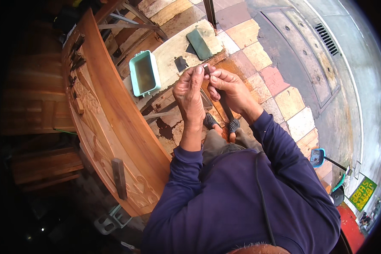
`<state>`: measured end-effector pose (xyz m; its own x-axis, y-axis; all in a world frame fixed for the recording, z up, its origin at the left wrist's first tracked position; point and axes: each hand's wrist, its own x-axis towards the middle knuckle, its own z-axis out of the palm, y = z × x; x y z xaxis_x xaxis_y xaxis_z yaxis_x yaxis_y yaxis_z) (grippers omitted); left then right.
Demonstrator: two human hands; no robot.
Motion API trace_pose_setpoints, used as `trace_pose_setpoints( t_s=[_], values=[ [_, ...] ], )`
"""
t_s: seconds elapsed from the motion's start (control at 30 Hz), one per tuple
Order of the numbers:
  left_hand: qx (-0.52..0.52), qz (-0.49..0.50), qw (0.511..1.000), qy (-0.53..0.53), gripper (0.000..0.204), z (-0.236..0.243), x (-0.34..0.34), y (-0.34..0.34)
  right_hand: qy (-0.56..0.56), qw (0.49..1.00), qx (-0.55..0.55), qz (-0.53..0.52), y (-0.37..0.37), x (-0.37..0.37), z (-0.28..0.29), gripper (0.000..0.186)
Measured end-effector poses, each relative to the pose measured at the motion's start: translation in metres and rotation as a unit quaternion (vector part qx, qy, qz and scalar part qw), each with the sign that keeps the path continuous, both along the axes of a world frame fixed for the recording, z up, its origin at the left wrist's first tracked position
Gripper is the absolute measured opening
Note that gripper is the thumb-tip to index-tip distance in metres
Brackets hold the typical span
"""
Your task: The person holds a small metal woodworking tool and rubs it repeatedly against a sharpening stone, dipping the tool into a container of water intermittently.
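The left hand (189, 94) and right hand (233, 89) grasp a slim, dark, bar-shaped tool (227, 109) near its tip (thumbs uppermost). Beyond them lies a rectangular grey-green block (199, 44).

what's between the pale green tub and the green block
In the head view, a small dark scrap lies on the pale slab between the tub and the block; another dark scrap sits beside the block.

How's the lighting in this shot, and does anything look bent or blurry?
Head view: lower-left corner in near-black shadow, street at right pale and bright; head view: carved wooden panel looks bowed by the fisheye lens; head view: left hand and right hand fairly sharp.
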<state>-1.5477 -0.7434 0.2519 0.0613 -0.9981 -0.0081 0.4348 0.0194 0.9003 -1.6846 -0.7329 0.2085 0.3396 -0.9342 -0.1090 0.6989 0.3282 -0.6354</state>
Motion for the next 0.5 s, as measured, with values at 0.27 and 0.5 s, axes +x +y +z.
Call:
trace_pose_setpoints(
  t_s=[0.27,0.5],
  values=[
    [0.010,-0.073,0.996,0.045,0.011,0.006,0.041,-0.016,0.056,0.998,0.003,-0.031,-0.012,0.020,0.002,0.018],
    [-0.008,-0.044,0.998,0.040,0.014,-0.016,0.088,-0.032,0.205,0.978,-0.027,-0.007,-0.031,0.053,0.008,0.023]
  ],
)
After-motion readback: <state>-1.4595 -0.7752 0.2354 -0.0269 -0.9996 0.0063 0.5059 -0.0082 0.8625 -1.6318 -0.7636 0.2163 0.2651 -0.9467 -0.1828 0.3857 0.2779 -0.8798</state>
